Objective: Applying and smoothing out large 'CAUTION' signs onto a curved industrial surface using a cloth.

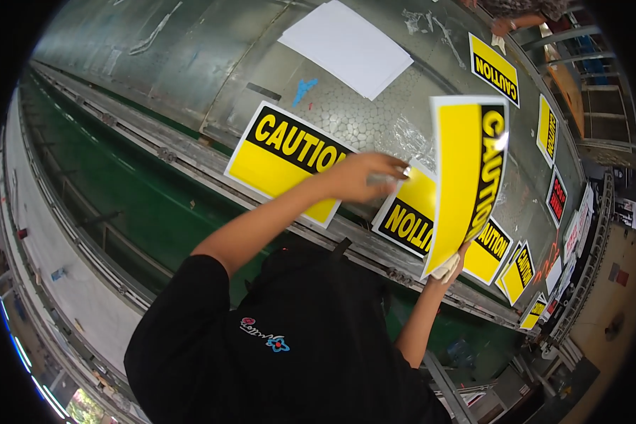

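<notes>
My right hand (454, 268) grips a raised yellow sign with a black lettered band (456, 169) by its lower end, with a pale cloth (442, 270) at the fingers. My left hand (364, 177) is just left of it, fingers curled and slightly blurred round something small and greyish that I cannot make out. Beneath it lies another yellow and black sign (283, 162). More such signs (403, 226) lie along the near edge, partly hidden behind the raised one.
A grey metal table (155, 92) slants across the view, holding white sheets (343, 46), plastic scraps and several more signs (493, 67). Another person's hand (502, 27) is at the top right. A railed green channel (120, 205) runs along the near side.
</notes>
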Action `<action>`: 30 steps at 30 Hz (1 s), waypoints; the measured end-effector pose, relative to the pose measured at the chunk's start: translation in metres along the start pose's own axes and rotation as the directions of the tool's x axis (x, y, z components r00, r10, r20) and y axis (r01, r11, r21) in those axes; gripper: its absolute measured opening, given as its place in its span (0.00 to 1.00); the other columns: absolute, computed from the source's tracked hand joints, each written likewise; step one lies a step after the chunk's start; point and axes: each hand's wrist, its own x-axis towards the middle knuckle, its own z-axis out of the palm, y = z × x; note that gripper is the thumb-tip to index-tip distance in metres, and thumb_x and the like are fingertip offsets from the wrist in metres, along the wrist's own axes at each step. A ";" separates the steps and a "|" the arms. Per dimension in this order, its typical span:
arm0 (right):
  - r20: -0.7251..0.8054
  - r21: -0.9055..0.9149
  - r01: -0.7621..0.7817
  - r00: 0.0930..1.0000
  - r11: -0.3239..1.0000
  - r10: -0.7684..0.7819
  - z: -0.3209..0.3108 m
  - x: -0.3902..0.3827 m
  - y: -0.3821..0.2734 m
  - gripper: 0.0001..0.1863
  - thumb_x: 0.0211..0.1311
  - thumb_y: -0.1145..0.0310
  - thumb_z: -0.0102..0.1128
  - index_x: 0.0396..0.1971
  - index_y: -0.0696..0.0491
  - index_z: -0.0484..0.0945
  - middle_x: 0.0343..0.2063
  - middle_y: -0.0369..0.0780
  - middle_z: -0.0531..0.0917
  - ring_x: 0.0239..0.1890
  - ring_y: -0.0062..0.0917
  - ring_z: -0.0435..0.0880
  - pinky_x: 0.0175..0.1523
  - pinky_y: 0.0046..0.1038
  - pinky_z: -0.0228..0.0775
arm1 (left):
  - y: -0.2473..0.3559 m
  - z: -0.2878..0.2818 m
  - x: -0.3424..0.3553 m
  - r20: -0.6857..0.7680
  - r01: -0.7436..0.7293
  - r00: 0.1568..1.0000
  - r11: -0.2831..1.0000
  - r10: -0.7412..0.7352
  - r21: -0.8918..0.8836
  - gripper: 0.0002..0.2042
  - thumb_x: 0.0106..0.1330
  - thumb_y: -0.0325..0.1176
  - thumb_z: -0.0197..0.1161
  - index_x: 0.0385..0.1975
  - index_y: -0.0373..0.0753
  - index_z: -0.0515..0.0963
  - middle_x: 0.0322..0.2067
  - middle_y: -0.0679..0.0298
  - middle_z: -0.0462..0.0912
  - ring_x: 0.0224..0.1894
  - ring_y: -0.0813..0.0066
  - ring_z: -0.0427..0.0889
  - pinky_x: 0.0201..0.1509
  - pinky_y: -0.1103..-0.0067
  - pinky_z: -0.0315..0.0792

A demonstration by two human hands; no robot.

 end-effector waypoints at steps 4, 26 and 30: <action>-0.144 -0.041 0.022 0.989 0.999 -0.027 -0.034 -0.006 -0.003 0.25 0.68 0.54 0.44 0.57 0.57 0.63 0.49 0.43 0.76 0.46 0.34 0.78 0.50 0.34 0.73 | -0.105 -0.035 0.030 -0.316 0.345 0.890 0.939 -0.329 -0.004 0.17 0.62 0.43 0.59 0.44 0.38 0.78 0.45 0.55 0.80 0.49 0.60 0.78 0.53 0.73 0.69; -0.165 0.046 -0.190 0.967 0.981 0.195 -0.015 0.006 -0.015 0.24 0.69 0.55 0.44 0.57 0.56 0.64 0.51 0.43 0.75 0.49 0.34 0.77 0.52 0.35 0.70 | -0.282 -0.121 0.097 -0.523 0.511 0.846 0.449 -0.108 0.733 0.19 0.64 0.40 0.53 0.56 0.49 0.71 0.56 0.55 0.70 0.61 0.54 0.65 0.62 0.61 0.58; -0.099 0.052 -0.183 0.977 0.982 0.187 -0.026 0.002 -0.020 0.25 0.68 0.56 0.46 0.57 0.57 0.64 0.53 0.43 0.74 0.50 0.35 0.76 0.53 0.36 0.70 | -0.239 -0.147 0.088 -0.492 0.359 0.867 0.587 0.079 0.726 0.17 0.65 0.34 0.52 0.55 0.45 0.71 0.50 0.56 0.77 0.57 0.53 0.70 0.62 0.62 0.58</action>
